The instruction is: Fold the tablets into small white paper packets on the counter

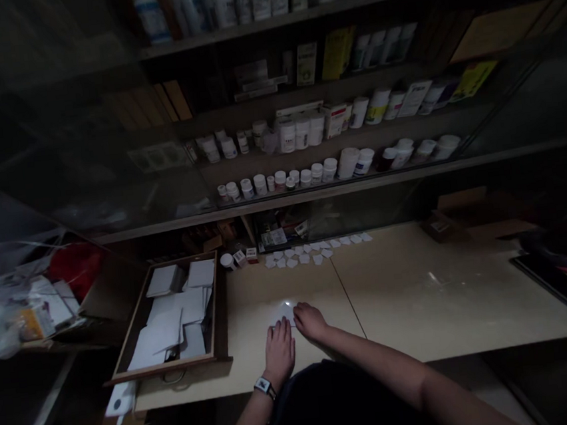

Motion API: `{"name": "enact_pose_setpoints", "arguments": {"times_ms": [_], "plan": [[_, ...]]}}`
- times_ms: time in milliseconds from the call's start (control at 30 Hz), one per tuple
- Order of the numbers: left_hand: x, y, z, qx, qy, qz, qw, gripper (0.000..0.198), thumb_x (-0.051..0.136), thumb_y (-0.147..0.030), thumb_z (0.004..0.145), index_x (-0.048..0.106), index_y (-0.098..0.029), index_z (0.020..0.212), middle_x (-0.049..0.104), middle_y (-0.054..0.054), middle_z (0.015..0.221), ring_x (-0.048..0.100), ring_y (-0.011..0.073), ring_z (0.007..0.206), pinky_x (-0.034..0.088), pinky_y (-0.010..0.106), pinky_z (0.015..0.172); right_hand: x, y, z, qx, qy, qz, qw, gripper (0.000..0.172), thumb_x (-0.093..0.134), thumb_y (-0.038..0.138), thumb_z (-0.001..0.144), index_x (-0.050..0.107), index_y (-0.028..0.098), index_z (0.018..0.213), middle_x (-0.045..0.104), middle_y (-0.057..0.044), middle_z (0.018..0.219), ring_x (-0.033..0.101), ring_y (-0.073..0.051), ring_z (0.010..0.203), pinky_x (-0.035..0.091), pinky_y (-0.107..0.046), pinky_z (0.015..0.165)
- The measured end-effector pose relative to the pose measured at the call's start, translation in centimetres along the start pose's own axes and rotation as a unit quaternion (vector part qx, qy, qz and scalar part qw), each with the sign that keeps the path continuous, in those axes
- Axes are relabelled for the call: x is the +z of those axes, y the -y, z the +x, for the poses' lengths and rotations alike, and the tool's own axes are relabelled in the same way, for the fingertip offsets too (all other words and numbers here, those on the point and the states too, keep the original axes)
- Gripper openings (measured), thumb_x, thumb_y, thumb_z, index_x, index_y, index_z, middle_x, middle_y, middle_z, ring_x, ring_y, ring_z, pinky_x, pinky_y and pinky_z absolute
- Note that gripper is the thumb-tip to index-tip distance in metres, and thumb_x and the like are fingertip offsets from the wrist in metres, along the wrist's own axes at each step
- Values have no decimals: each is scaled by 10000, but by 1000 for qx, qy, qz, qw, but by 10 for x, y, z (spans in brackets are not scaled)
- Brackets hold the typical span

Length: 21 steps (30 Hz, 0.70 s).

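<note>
Left hand [280,353], watch [265,387] on wrist, lies flat and open against a white paper sheet [280,314], mid-counter [412,294] near the front edge. Right hand [310,321] curled down on sheet's far side; hold unclear. Paper squares [297,254] in rows along back edge. Open drawer [178,368] of sheets at left edge.

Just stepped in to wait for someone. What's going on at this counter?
A person stands at a pale counter, the fingers of the right hand on a white paper sheet, the left hand beside it. An open wooden drawer to the left holds more white paper sheets. Small white paper pieces lie in rows farther along the counter, below shelves of white bottles.
</note>
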<state>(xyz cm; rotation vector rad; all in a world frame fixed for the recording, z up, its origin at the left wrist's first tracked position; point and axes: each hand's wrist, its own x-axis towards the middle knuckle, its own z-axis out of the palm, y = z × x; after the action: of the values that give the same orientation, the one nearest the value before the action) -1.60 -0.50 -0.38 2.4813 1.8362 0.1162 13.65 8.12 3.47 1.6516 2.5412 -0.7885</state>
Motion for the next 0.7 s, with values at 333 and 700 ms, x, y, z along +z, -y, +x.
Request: {"name": "enact_pose_setpoints", "arguments": {"times_ms": [333, 700], "plan": [[-4, -11, 0, -18, 31, -3, 999, 524, 359, -259, 937, 385, -176, 1453, 445, 151, 1454, 419, 311, 1304, 318, 545, 1068, 1, -15, -5, -155, -23, 5, 988, 353, 426, 196, 923, 578, 200, 1241, 563, -127, 1314, 465, -244, 1229, 354, -378, 991], [-16, 16, 10, 41, 39, -36, 998, 420, 361, -265, 961, 510, -153, 1337, 445, 144, 1454, 353, 267, 1372, 287, 529, 1117, -11, -31, -1, -266, 9, 6, 964, 430, 442, 178, 880, 567, 201, 1290, 584, -131, 1297, 392, -250, 1314, 282, -437, 1065]]}}
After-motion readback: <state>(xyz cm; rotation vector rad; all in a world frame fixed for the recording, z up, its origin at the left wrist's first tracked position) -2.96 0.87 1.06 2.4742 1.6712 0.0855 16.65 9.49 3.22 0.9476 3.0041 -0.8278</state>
